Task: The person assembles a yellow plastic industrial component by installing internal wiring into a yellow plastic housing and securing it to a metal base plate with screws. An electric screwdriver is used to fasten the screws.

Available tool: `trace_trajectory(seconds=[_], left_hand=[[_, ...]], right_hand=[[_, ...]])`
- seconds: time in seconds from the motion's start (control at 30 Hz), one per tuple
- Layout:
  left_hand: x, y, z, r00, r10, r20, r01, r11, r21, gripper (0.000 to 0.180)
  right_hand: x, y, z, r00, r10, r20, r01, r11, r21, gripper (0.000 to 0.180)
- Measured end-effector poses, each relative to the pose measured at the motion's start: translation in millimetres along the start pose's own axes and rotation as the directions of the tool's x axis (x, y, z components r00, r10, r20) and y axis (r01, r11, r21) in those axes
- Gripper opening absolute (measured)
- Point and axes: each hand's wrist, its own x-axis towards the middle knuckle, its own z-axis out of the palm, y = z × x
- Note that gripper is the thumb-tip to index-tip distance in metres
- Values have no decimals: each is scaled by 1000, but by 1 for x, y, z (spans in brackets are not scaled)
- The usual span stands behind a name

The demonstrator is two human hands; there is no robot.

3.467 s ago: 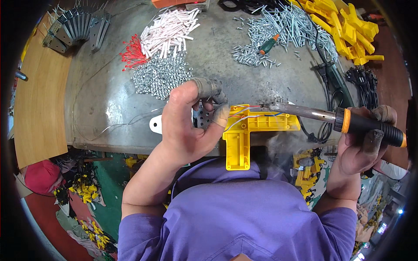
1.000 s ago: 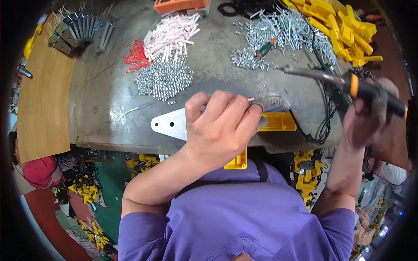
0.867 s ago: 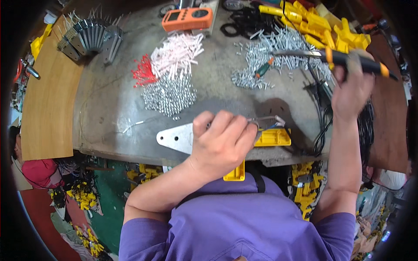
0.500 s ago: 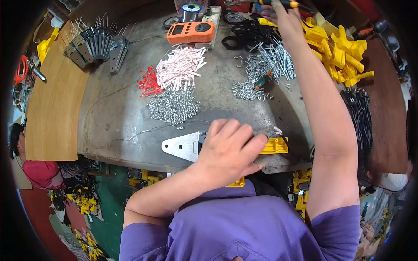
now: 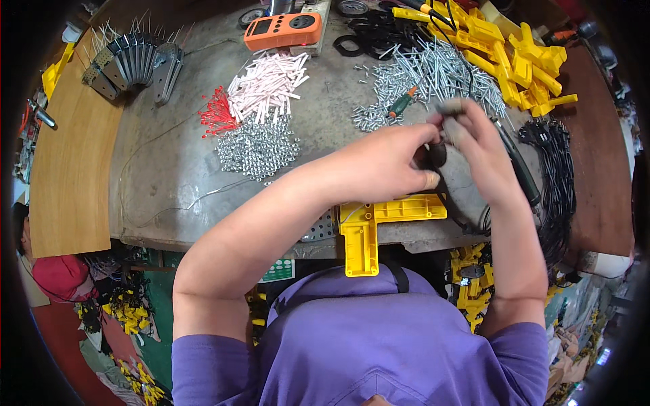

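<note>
My left hand reaches across the bench with thumb and fingers pinched around a small dark rounded piece, whose kind I cannot make out. Close beside it, my right hand has its fingers curled in; whatever they grip is hidden and blurred. Below both hands an L-shaped yellow plastic housing lies with its ribbed inside facing up, jutting over the bench edge. A perforated metal plate shows partly from under my left forearm. To the right of my right hand rests a black-handled tool.
Beyond lie heaps of nuts, white sleeves, red pieces and screws with a green screwdriver. An orange meter stands behind. Yellow housings, black cables and metal brackets flank the work area.
My right hand has come back from the tool at the far right to meet my left hand. My left hand has moved right and forward, uncovering the yellow housing.
</note>
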Motion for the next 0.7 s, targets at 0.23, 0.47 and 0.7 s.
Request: trace_trajectory(seconds=[0.23,0.47,0.7], left_hand=[[-19,14,0,992,36,-125,-50,992,-112,37],[-71,5,6,960,4,-280,22,996,91,48],[-79,-5,13,927,-7,-376,4,1000,-7,49]], right_hand=[[-50,-5,23,988,155,-22,-149,975,167,18],[-51,-9,21,991,-71,118,95,971,-218,8],[-53,-9,34,994,30,101,-16,991,-133,9]])
